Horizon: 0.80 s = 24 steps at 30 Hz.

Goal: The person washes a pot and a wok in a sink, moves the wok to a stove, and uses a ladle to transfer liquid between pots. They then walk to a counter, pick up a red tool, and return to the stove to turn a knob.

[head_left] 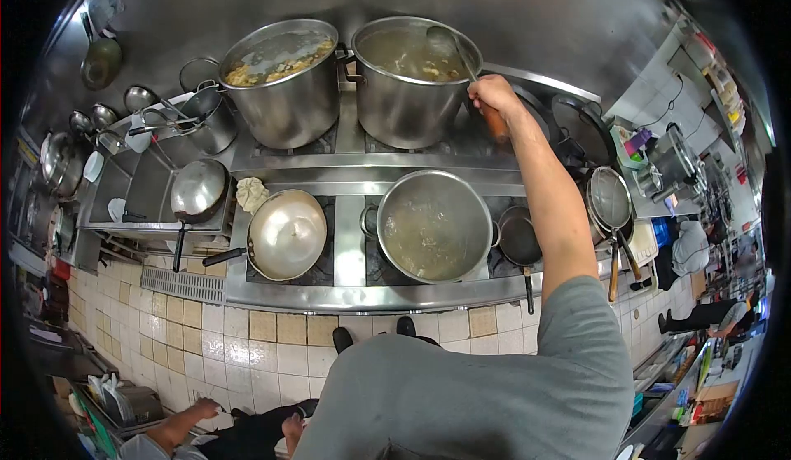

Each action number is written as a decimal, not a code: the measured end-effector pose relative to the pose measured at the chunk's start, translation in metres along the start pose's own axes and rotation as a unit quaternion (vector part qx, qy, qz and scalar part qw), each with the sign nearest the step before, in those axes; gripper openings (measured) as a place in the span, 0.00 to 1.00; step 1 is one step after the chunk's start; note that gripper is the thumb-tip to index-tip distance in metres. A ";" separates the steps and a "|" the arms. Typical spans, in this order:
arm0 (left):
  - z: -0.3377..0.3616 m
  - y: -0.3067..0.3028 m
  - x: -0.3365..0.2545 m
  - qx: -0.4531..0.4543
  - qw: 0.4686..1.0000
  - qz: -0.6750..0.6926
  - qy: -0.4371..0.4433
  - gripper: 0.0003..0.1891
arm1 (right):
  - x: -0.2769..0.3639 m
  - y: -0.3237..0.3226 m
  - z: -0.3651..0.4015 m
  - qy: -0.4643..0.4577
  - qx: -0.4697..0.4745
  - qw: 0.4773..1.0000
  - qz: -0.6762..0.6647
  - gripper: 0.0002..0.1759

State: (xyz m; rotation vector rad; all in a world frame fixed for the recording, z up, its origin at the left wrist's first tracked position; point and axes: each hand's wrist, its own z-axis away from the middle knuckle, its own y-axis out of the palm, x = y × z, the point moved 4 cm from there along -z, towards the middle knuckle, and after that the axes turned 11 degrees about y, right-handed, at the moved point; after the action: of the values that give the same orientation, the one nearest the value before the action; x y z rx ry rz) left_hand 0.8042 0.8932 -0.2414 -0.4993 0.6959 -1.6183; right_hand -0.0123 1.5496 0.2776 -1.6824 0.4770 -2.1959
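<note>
My right hand [493, 96] is closed around the handle of a ladle [497, 124] with a wooden grip. The ladle's dark bowl is at the far rim of the right stockpot [412, 105], over cloudy broth with brownish pieces in it. Beside it stands a second tall stockpot [280, 110], holding liquid with foam and yellowish bits on top. Nearer to me, a wide pot of bubbling clear liquid [432, 229] sits on the front burner. My left hand is out of view.
Left of the wide pot are a pale frying pan [287, 236] and a crumpled cloth [251, 194]; to its right, a small dark pan [520, 236]. A strainer [610, 199] lies farther right. A co-worker's hand [202, 409] shows at lower left; another person [713, 316] stands far right.
</note>
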 end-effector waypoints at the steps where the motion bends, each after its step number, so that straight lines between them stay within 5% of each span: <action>1: 0.049 -0.027 0.128 0.272 0.955 -0.065 0.098 0.22 | 0.002 -0.001 0.004 -0.002 0.001 1.000 0.001 0.04; 2: 0.046 -0.033 0.088 0.183 0.972 -0.055 0.138 0.22 | 0.001 -0.001 0.011 0.011 0.029 0.999 -0.042 0.05; 4: 0.010 0.004 0.019 0.332 0.909 -0.097 0.234 0.22 | 0.006 -0.001 0.037 0.023 0.059 0.995 -0.083 0.06; 5: 0.020 -0.018 -0.030 0.260 0.928 -0.020 0.267 0.15 | 0.010 -0.003 0.056 0.053 0.071 0.989 -0.118 0.06; 6: 0.045 -0.109 -0.113 0.190 0.931 0.053 0.307 0.11 | 0.009 -0.002 0.068 0.082 0.083 0.981 -0.153 0.07; 7: -0.009 -0.010 -0.122 0.081 0.989 0.090 0.079 0.10 | 0.006 -0.003 0.072 0.080 0.083 0.981 -0.154 0.07; 8: -0.038 0.029 -0.143 -0.083 0.971 0.178 -0.134 0.10 | 0.001 -0.004 0.074 0.087 0.099 0.974 -0.186 0.07; 9: -0.043 0.025 -0.144 -0.086 0.971 0.178 -0.133 0.10 | -0.002 -0.007 0.076 0.095 0.115 0.965 -0.218 0.07; 12: -0.042 -0.004 -0.130 -0.206 0.815 0.491 -0.230 0.12 | -0.007 -0.017 0.083 0.104 0.144 0.955 -0.239 0.08; 14: -0.040 -0.029 -0.122 -0.268 0.642 0.664 -0.275 0.13 | 0.001 -0.018 0.091 0.067 0.126 0.958 -0.247 0.08; 15: -0.029 -0.080 -0.135 -0.235 0.512 0.745 -0.357 0.12 | 0.010 -0.019 0.095 0.037 0.111 0.973 -0.198 0.08; 19: -0.044 -0.063 -0.118 -0.261 0.484 0.772 -0.319 0.13 | 0.009 -0.015 0.034 -0.040 0.049 0.996 -0.062 0.06; 21: -0.054 -0.040 -0.107 -0.303 0.636 0.669 -0.236 0.14 | 0.014 -0.006 0.009 -0.035 0.033 0.999 -0.013 0.05; 24: -0.045 -0.047 -0.116 -0.266 0.635 0.681 -0.251 0.15 | 0.016 0.006 -0.037 0.006 0.054 0.998 0.009 0.04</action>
State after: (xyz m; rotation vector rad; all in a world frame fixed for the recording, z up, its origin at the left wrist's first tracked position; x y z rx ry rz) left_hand 0.7587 1.0183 -0.2345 -0.5619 0.7741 0.2170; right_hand -0.0515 1.5395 0.2799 -1.6042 0.3685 -2.1793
